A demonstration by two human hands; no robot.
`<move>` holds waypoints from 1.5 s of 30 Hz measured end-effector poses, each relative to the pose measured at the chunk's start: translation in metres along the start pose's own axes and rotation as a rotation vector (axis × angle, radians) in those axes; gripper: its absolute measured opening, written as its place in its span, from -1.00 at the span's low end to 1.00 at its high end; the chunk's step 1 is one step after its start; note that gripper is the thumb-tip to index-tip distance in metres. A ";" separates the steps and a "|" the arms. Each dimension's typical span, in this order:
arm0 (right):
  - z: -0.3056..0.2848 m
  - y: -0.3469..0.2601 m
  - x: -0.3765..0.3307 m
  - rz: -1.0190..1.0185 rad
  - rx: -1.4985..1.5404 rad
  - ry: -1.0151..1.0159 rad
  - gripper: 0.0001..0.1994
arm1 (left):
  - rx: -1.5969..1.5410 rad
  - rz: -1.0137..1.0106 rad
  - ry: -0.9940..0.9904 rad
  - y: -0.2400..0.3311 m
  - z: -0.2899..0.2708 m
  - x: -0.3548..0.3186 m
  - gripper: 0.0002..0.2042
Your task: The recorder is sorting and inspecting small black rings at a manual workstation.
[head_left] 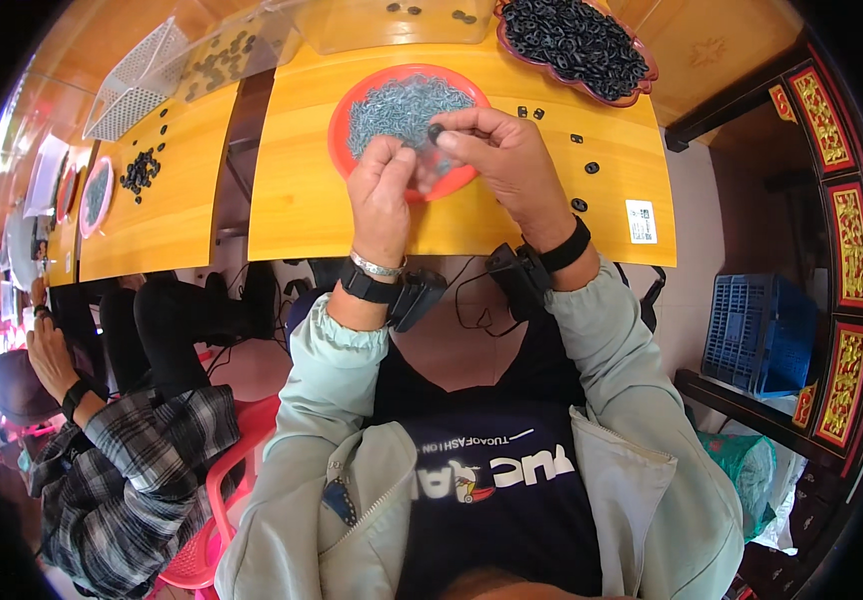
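Note:
Over the front of a red plate (338,140), both my hands are raised close together. My right hand (512,165) pinches a small black oval piece (436,132) between thumb and fingertips. Beside it, my left hand (382,190) is closed in a pinch; whatever its fingertips hold is too small to make out. Small silvery metal pieces (397,105) are heaped on the plate. To the plate's right, several small black pieces (592,168) lie spaced out on the yellow table (302,215).
A scalloped bowl (644,88) heaped with black ring-like parts (577,45) stands far right. A clear bin (352,25) is at the back. On the left, a co-worker in a plaid shirt (157,450) sits by another table (177,200). A blue crate (752,335) stands right.

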State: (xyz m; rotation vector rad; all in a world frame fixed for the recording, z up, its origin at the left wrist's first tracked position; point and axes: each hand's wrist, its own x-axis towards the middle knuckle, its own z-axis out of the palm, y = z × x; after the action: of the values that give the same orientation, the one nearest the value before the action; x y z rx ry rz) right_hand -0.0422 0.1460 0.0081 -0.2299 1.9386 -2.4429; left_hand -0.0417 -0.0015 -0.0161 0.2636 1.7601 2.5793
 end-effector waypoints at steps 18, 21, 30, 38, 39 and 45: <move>0.000 0.004 -0.001 0.034 0.009 -0.048 -0.80 | -0.045 -0.037 -0.053 0.001 0.007 -0.004 -0.87; -0.002 0.001 -0.002 0.042 0.008 -0.058 -0.81 | -0.051 -0.038 -0.107 0.001 0.004 -0.004 -0.87; -0.002 -0.007 -0.005 0.056 0.075 -0.087 -0.84 | -0.017 0.059 -0.126 0.006 0.012 -0.008 -0.85; 0.000 -0.007 -0.007 0.009 0.027 -0.078 -0.85 | 0.088 0.108 -0.073 -0.005 0.009 -0.009 -0.84; 0.000 -0.007 -0.007 0.007 0.033 -0.083 -0.85 | 0.091 0.098 -0.071 -0.004 0.009 -0.009 -0.84; 0.001 -0.009 -0.008 0.013 0.011 -0.082 -0.85 | 0.030 0.065 -0.085 -0.001 0.010 -0.010 -0.85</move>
State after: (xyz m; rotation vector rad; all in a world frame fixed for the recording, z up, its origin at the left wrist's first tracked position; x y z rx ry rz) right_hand -0.0339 0.1483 0.0162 -0.3106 1.8870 -2.3952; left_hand -0.0308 0.0075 -0.0143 0.4311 1.7920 2.5441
